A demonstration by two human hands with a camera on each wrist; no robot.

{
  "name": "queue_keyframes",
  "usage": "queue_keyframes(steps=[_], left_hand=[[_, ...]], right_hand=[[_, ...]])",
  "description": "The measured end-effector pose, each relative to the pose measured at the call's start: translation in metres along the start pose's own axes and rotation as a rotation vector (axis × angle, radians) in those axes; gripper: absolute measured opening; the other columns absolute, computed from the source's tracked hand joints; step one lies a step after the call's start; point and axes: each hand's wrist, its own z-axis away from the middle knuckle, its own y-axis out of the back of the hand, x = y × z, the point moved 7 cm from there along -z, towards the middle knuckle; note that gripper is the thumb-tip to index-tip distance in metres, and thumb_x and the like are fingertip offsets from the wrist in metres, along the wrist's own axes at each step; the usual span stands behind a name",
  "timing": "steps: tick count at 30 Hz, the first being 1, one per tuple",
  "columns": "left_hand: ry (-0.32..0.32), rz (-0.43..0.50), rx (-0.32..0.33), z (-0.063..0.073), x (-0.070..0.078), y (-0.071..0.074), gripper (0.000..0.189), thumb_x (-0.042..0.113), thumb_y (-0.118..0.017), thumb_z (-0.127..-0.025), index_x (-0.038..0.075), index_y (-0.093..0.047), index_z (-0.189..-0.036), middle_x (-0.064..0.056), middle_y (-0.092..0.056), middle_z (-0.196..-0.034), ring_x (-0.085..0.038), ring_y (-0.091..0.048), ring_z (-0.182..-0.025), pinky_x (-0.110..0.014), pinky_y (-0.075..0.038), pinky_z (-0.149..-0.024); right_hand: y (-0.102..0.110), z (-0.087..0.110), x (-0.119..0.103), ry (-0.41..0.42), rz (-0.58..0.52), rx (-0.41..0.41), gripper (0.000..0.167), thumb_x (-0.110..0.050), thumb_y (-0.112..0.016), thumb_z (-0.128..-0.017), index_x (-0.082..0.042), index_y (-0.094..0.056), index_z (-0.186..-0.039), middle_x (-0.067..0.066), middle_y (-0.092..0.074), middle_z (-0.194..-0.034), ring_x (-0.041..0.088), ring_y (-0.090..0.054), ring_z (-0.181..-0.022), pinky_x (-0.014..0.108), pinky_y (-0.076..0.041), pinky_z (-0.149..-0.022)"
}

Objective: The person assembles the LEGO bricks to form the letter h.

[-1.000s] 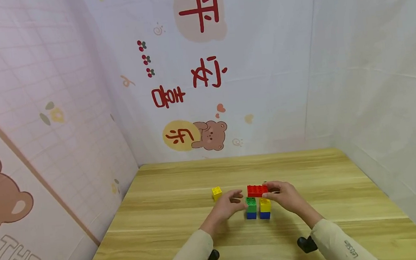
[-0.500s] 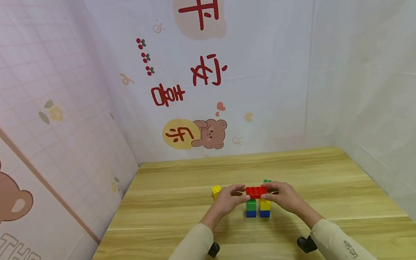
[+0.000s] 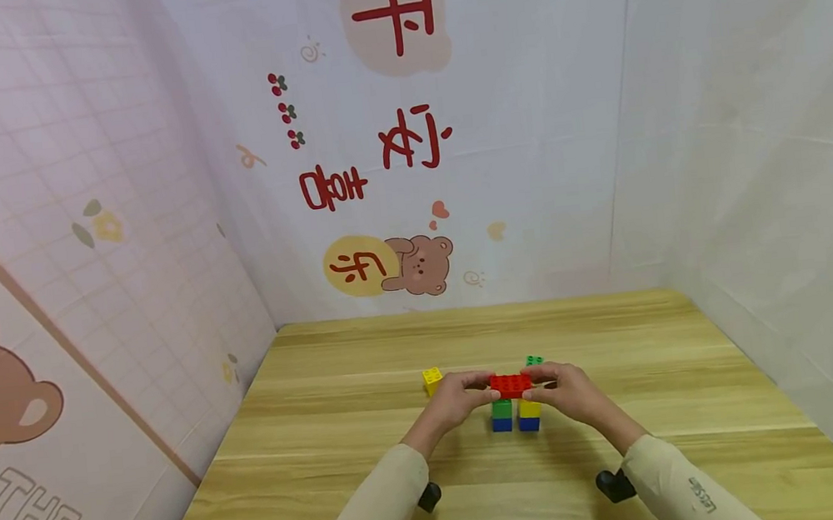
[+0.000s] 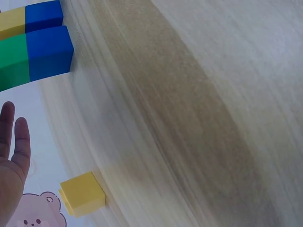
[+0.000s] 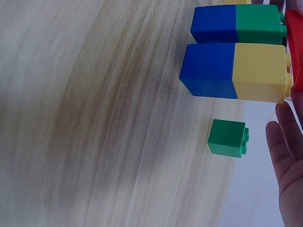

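A long red building brick is held level by both hands, just above two short stacks. My left hand pinches its left end, and my right hand pinches the right end. Below on the left, a green brick sits on a blue brick. The other stack is a yellow brick over a blue brick, with a narrow space between the stacks. In the right wrist view, the studs of the yellow brick show next to the red brick; whether they touch I cannot tell.
A loose yellow brick stands behind the left hand. Behind the right hand is a loose green brick, partly hidden in the head view but whole in the right wrist view. The wooden table meets printed cloth walls.
My left hand has moved right and taken hold of the red brick's left end. The red brick has shifted slightly left over the stacks. The loose green brick behind shows more.
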Motion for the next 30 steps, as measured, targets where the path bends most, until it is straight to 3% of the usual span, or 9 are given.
queue_keyframes(steps=[13,21,30], left_hand=[[-0.018,-0.034,0.006,0.0019,-0.0025,0.0002,0.036,0.029,-0.073,-0.092,0.014,-0.071,-0.124,0.003,-0.069,-0.114,-0.02,-0.06,-0.11,-0.038,-0.052,-0.092],[0.005,-0.046,0.006,0.0007,-0.0057,-0.0015,0.036,0.03,-0.073,-0.092,0.016,-0.071,-0.125,0.003,-0.068,-0.118,-0.021,-0.058,-0.114,-0.04,-0.051,-0.094],[-0.024,-0.053,-0.006,0.0026,-0.0053,-0.0032,0.035,0.028,-0.07,-0.094,0.016,-0.069,-0.127,0.005,-0.069,-0.113,-0.016,-0.06,-0.108,-0.038,-0.052,-0.092]], right_hand=[[-0.003,0.0011,0.0035,0.018,0.026,-0.015,0.043,-0.019,-0.072,-0.093,0.003,-0.064,-0.129,0.012,-0.066,-0.12,0.031,-0.061,-0.108,0.044,-0.053,-0.09],[-0.0035,0.0039,0.0049,0.009,0.029,-0.01,0.043,-0.021,-0.072,-0.093,0.001,-0.064,-0.128,0.013,-0.066,-0.12,0.031,-0.062,-0.106,0.043,-0.055,-0.086],[-0.0059,0.0039,0.0084,0.057,0.056,0.014,0.039,-0.02,-0.072,-0.092,-0.003,-0.067,-0.126,0.007,-0.067,-0.115,0.03,-0.062,-0.106,0.042,-0.055,-0.087]])
